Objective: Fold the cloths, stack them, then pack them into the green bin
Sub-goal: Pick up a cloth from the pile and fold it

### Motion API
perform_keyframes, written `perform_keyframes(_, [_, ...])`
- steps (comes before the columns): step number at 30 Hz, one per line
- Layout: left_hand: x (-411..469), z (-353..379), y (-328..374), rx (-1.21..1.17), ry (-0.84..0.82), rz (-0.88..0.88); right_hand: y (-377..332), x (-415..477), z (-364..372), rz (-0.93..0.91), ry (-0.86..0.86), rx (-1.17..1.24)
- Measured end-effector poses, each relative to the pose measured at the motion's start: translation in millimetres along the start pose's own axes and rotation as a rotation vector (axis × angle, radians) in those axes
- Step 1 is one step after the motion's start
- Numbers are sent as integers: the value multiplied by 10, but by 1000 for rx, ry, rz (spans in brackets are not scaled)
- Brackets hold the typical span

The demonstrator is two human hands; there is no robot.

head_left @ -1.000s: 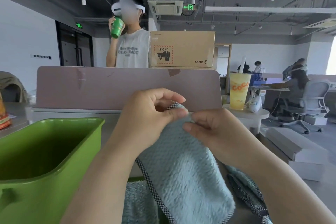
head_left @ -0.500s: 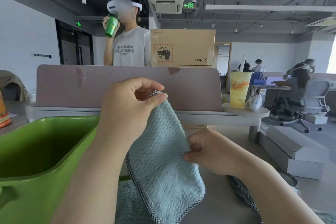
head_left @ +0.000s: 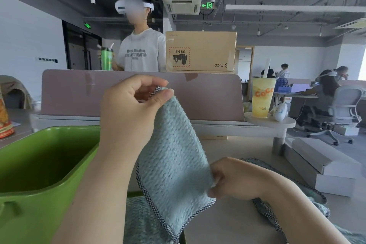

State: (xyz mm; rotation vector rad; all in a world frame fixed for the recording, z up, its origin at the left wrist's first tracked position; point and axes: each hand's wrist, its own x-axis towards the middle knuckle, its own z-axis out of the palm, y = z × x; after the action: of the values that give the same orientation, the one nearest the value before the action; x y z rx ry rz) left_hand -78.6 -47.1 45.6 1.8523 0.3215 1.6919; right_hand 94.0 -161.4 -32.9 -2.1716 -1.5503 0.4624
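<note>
Left hand (head_left: 128, 117) pinched the teal cloth's (head_left: 174, 160) top corner mid-frame; right hand (head_left: 235, 179) pinched its lower right edge, beside the green bin (head_left: 39, 194).

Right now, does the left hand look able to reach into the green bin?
Probably yes. The green bin stands open just beside the left hand, nothing between them, though that hand pinches the held cloth by its top corner.
</note>
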Motion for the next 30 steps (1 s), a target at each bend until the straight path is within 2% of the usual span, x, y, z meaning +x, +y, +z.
perform_keyframes(5, [-51,98,66,8,-210,12,-379,-114,-62,-225,189,420])
perform_keyframes(9, [-90,203,-43,44,-175,-38,-556,-269,-141,-278,170,699])
perform_keyframes(11, [-83,208,-130,120,-200,-180,-600,-338,-211,-302,146,890])
perform_keyframes(14, [-123,234,-103,217,-371,-481,-649,-410,-336,-267,220,1131])
perform_keyframes(15, [-196,177,-100,215,-432,-501,-651,-426,-374,-235,252,1186])
perform_keyframes(16, [-284,120,-109,151,-471,-505,-646,-438,-410,-197,280,1226])
perform_keyframes(17, [-291,140,-100,11,-454,-656,-639,-450,-439,-158,307,1258])
perform_keyframes(19, [-223,220,-153,-192,-595,-828,-614,-470,-481,-87,351,1313])
perform_keyframes(21, [-182,224,-125,-227,-705,-771,-588,-477,-502,-30,389,1358])
perform_keyframes(23, [-125,225,-98,-224,-696,-695,-549,-456,-507,17,429,1384])
perform_keyframes(25, [-114,275,-42,-204,-695,-546,-524,-435,-507,35,453,1383])
perform_keyframes(30, [-162,238,-33,-167,-519,-416,-471,-388,-506,24,481,1313])
